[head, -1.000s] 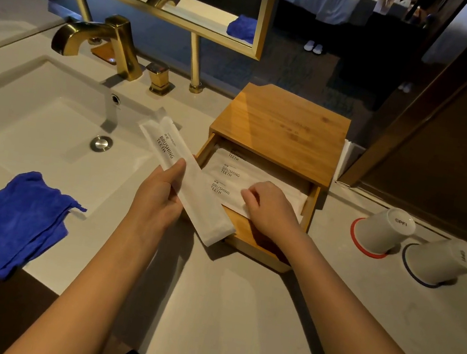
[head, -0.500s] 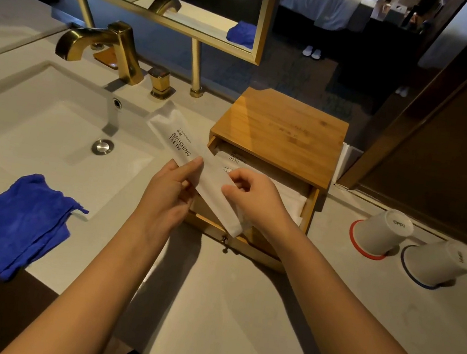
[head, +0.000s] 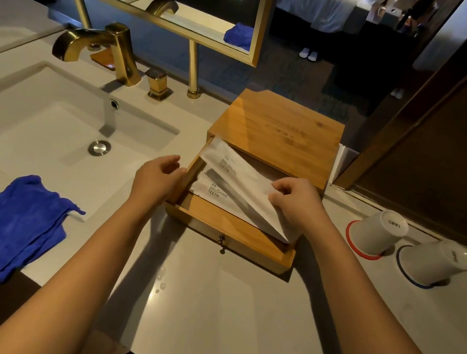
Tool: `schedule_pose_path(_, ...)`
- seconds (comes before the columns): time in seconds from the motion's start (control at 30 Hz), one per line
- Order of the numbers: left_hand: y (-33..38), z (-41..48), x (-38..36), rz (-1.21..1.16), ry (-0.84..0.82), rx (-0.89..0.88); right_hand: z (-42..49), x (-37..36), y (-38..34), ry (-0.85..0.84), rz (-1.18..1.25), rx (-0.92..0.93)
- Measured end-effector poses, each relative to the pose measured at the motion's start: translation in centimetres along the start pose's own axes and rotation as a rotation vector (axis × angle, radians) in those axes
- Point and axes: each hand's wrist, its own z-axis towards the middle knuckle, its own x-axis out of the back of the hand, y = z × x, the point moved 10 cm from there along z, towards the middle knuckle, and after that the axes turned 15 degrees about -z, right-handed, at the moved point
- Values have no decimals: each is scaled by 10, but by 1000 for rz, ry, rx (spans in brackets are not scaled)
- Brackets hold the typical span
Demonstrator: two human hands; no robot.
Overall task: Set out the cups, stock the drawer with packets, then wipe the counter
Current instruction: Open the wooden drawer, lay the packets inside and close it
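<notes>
1. The wooden box (head: 278, 135) stands on the counter (head: 206, 309), its drawer (head: 227, 230) pulled out toward the person.
2. The right hand (head: 297, 204) pinches a white packet (head: 243, 184) by its near end; the packet slants over the drawer, its far end at the drawer's back left corner.
3. Beneath it in the drawer lies another packet (head: 217, 194) printed "BRUSHING TEETH".
4. The left hand (head: 156, 179) is at the drawer's left wall, fingers loosely curled, gripping nothing.
5. Right of the box, two white cups (head: 378, 232) stand upside down.
6. Left of the box are the sink (head: 51, 131) and a blue cloth (head: 7, 225).
</notes>
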Motion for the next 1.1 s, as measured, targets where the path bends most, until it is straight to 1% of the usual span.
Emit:
schedule_pose_path(0.07,-11,2,-9,4,-67,59,0,-10,8,-39,-66,-7)
schedule_pose_path(0.13,-14,0,-15,-33,-88,75,0,-19,12,-57,-118,-3)
schedule_pose_path(0.2,-16,-1,-18,-38,-92,82,-1,-27,12,-82,-137,8)
schedule_pose_path(0.37,-20,-1,-20,-17,-103,110,1,-48,-4,-223,-189,117)
schedule_pose_path(0.5,-23,-1,-21,-36,-96,127,3,-53,-4,-233,-211,118)
schedule_pose_path(0.6,-23,0,-20,-61,-85,112,-2,-63,-1,-307,-206,137)
schedule_pose_path(0.67,-22,0,-20,-66,-80,105,-6,-66,3,-322,-203,132)
schedule_pose_path(0.77,-22,0,-19,-70,-73,100,-8,-70,4,-314,-201,131)
schedule_pose_path(0.83,-22,0,-19,-73,-75,101,-9,-72,4,-279,-212,119)
schedule_pose_path(0.9,-23,1,-19,-75,-83,94,-10,-72,6,-208,-249,84)
schedule_pose_path(1.0,-24,2,-19,-84,-69,90,-12,-62,4,-52,-348,63)
schedule_pose_path(1.1,-24,2,-19,-104,-58,84,-13,-58,-1,1,-409,79)
